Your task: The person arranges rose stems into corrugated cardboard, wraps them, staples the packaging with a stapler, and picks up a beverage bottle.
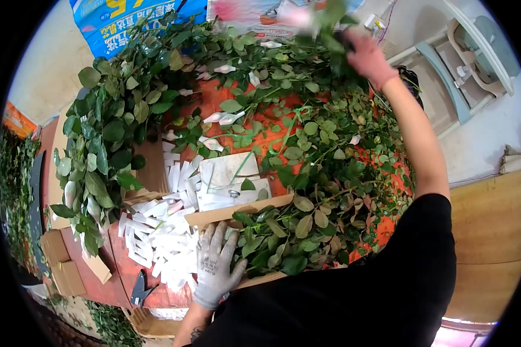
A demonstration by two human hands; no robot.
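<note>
Head view: right hand [371,61] grips a blurred rose [294,16]; left hand [217,265] lies open by cardboard [243,209].
Swung low, the rose could snag leaves [311,128] and bruise.

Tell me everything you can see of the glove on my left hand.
The glove is pale grey, fabric-looking, with small dark printing on its back. It covers the left hand, palm down, fingers forward, thumb out to the right. It lies between white strips and green leaves, fingertips near the cardboard strip; whether they touch it is unclear.
</note>
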